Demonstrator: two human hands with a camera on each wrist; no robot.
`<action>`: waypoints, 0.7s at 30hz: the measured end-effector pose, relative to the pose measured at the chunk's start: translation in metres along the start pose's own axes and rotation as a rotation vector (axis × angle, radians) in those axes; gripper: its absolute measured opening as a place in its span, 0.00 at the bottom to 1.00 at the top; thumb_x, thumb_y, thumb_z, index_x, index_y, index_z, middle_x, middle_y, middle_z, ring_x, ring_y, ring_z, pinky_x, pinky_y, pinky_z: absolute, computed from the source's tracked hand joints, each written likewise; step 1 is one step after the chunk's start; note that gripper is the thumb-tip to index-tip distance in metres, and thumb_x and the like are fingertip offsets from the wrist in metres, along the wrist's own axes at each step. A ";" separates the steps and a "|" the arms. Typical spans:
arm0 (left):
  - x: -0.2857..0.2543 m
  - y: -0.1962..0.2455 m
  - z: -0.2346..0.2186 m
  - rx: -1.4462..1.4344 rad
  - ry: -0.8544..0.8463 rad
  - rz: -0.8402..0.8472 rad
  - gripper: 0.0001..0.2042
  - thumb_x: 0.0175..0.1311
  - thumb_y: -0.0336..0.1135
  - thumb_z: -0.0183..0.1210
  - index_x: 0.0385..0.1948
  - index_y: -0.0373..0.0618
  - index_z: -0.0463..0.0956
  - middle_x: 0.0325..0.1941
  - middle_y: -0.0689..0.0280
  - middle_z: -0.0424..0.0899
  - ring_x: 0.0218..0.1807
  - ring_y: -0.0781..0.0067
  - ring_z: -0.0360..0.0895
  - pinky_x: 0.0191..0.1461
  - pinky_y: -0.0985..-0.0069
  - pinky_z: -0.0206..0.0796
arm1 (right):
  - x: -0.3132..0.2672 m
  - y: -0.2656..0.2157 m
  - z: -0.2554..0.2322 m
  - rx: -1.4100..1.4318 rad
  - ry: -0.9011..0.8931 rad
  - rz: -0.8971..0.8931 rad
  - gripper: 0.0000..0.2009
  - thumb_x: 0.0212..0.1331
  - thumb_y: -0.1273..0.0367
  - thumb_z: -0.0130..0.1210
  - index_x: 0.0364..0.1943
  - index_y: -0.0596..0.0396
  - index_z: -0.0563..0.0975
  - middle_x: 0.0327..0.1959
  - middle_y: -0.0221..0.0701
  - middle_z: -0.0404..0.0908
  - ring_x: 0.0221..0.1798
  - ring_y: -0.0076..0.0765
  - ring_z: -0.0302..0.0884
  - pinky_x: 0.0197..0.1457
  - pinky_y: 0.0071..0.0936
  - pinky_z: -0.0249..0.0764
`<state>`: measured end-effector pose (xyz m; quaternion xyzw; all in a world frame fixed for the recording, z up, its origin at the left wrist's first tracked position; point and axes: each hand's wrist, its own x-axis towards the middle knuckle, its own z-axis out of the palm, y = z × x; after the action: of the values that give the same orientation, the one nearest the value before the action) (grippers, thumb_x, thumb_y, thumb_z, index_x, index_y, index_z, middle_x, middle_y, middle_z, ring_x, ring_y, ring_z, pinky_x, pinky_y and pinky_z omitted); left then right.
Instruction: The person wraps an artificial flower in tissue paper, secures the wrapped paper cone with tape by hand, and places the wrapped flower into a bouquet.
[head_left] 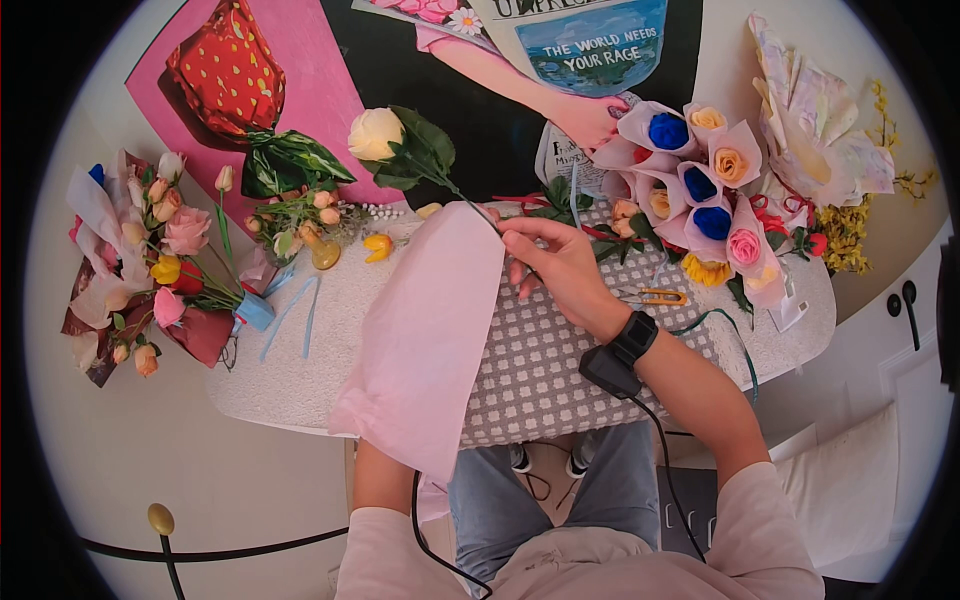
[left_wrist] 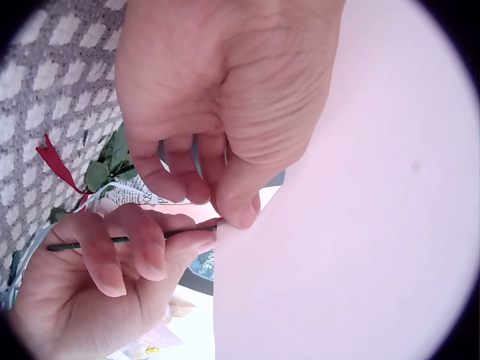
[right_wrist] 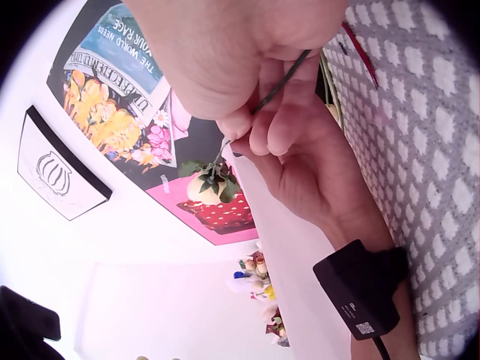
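Note:
A cream rose with green leaves points up and left, its dark stem running down to both hands. My right hand pinches this stem at the top edge of a pale pink paper sheet. The sheet hides most of my left hand in the head view. In the left wrist view, my left hand pinches the paper's edge between thumb and fingers, close to my right fingertips. The stem's lower end lies across my right palm.
Wrapped flowers lie at the right, and another bouquet at the left. Orange-handled scissors rest right of my hand, near a green ribbon. Blue ribbons and a yellow bloom lie left of the paper.

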<state>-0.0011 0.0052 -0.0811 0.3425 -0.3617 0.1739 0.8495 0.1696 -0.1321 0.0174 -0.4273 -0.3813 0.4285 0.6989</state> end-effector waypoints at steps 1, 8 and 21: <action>0.000 0.000 0.000 0.000 -0.003 -0.003 0.16 0.72 0.44 0.56 0.52 0.44 0.71 0.55 0.61 0.72 0.57 0.59 0.73 0.58 0.65 0.72 | 0.000 0.000 0.000 0.002 0.003 -0.006 0.13 0.68 0.67 0.61 0.51 0.57 0.83 0.31 0.27 0.81 0.27 0.21 0.80 0.22 0.20 0.79; -0.001 0.002 0.001 0.003 -0.021 -0.023 0.16 0.73 0.45 0.56 0.52 0.45 0.71 0.55 0.61 0.72 0.57 0.59 0.73 0.58 0.65 0.72 | 0.000 -0.001 -0.001 -0.004 -0.016 -0.024 0.13 0.67 0.67 0.62 0.51 0.58 0.83 0.33 0.29 0.80 0.27 0.21 0.80 0.21 0.19 0.78; -0.006 0.011 0.003 0.008 -0.053 -0.065 0.16 0.73 0.45 0.56 0.53 0.45 0.71 0.55 0.61 0.72 0.57 0.60 0.73 0.58 0.66 0.72 | -0.001 0.001 0.001 -0.021 -0.001 -0.049 0.12 0.67 0.68 0.62 0.48 0.60 0.81 0.35 0.29 0.81 0.28 0.22 0.81 0.20 0.19 0.79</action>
<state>-0.0126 0.0099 -0.0787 0.3620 -0.3722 0.1384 0.8434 0.1678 -0.1326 0.0171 -0.4250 -0.3963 0.4075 0.7045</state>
